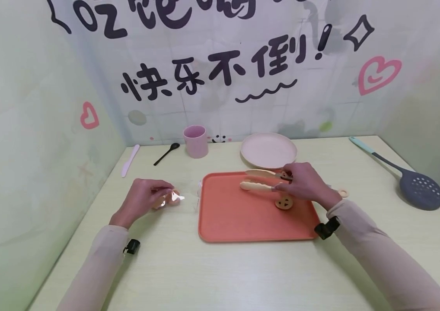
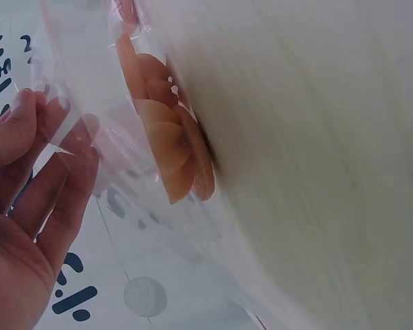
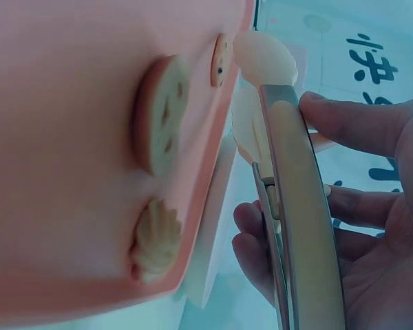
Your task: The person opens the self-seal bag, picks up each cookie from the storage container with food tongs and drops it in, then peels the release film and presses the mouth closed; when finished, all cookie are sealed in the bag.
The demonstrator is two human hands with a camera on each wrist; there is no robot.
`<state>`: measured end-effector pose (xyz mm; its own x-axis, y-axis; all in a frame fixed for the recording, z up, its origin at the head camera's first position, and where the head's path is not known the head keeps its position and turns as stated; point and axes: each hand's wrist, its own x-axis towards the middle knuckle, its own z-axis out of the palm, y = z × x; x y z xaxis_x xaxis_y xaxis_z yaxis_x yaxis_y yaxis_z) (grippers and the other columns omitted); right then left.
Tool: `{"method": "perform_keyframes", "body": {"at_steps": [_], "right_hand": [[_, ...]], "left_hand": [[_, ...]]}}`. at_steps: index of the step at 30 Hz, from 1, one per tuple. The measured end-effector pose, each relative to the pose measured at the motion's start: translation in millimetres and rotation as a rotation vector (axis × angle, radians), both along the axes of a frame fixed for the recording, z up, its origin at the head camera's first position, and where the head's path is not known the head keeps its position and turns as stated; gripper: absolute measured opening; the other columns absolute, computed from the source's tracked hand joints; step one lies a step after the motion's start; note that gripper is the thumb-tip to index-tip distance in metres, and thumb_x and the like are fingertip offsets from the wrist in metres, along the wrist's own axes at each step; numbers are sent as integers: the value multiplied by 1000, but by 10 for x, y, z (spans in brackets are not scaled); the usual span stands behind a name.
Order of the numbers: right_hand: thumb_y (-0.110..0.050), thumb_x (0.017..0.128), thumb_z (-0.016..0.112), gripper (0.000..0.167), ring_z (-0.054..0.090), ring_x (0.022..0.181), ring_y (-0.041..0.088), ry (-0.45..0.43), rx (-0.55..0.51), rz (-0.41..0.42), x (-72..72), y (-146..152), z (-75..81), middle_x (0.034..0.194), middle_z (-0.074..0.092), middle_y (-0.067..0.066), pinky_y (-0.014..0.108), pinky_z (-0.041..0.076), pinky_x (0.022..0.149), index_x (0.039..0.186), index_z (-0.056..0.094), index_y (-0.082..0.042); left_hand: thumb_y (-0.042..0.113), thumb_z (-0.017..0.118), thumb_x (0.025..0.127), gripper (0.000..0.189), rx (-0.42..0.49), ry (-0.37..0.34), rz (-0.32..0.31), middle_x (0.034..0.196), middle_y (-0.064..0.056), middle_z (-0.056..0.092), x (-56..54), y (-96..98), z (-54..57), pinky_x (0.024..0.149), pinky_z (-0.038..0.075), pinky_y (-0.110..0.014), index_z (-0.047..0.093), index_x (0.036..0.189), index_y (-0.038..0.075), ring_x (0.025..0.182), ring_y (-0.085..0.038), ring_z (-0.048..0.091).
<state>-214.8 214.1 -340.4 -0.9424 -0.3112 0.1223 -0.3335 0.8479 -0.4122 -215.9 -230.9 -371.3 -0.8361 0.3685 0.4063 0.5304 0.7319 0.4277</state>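
At the left of the table my left hand (image 1: 140, 199) pinches the edge of a clear plastic bag (image 1: 175, 197) between thumb and fingers. Brown-orange biscuits (image 2: 171, 141) lie inside it, low against the tabletop in the left wrist view. Over the orange tray (image 1: 239, 222), my right hand (image 1: 305, 181) holds tongs (image 3: 304, 220) with cream tips, spread apart with nothing between them. Below the tongs a round biscuit (image 1: 284, 203) with dark marks lies on the tray. The right wrist view shows a second round biscuit (image 3: 221, 60) and a swirled biscuit (image 3: 156, 240) there too.
Behind the tray stands a pale pink plate (image 1: 268, 149). A pink cup (image 1: 196, 142), a black spoon (image 1: 167, 153) and a pink spreader (image 1: 130, 161) line the back left. A slotted turner (image 1: 421, 190) lies at the right. Printed cloth walls enclose the table.
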Motion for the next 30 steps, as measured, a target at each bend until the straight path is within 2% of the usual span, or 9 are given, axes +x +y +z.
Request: {"method": "perform_keyframes", "body": {"at_steps": [5,10,13,17,18,22,30], "right_hand": [[-33,83,83,40,36,61,14,-19,-12,1,24,59,-61,63,36,-1,29,27,58,75,54,-7],[-31,84,82,37,39,63,15,-48,-24,-5,27,67,-104,64,37,0,30,29,58,75,54,-9],[-33,83,82,32,53,72,19,-55,-34,-13,13,74,-128,75,57,5,32,43,63,91,66,-6],[-36,82,83,50,65,91,24,-55,-58,-21,8,89,-150,101,72,11,40,55,79,118,69,-4],[-36,82,83,51,65,92,24,-53,-62,-21,7,91,-153,103,73,12,41,55,80,119,69,-4],[-36,82,83,50,64,89,22,-41,-71,-21,3,91,-158,101,73,11,37,53,77,119,71,-4],[-32,83,82,45,60,80,18,-32,-67,-7,-21,100,-154,83,70,4,29,47,68,116,72,-3]], "left_hand": [[5,79,84,12,14,-8,-7,91,-6,80,8,-18,-5,70,62,-26,81,96,10,78,-17,75],[5,78,85,13,11,-31,1,93,-7,80,1,-18,-1,73,63,-33,81,97,9,82,-19,76],[6,77,86,12,11,-41,4,94,-8,80,-10,-22,-2,75,63,-37,81,98,8,84,-20,76],[6,78,86,13,3,-50,14,95,-7,80,-8,-25,3,75,63,-35,81,99,9,83,-19,75],[6,78,86,13,1,-51,16,95,-7,80,-5,-24,6,74,63,-33,81,99,10,83,-18,75],[7,79,85,15,-6,-43,18,94,-5,80,-1,-17,14,73,62,-29,80,100,10,81,-18,74],[6,79,85,16,-8,-42,19,94,-7,80,-13,-18,11,74,62,-31,81,100,9,83,-19,75]]}}
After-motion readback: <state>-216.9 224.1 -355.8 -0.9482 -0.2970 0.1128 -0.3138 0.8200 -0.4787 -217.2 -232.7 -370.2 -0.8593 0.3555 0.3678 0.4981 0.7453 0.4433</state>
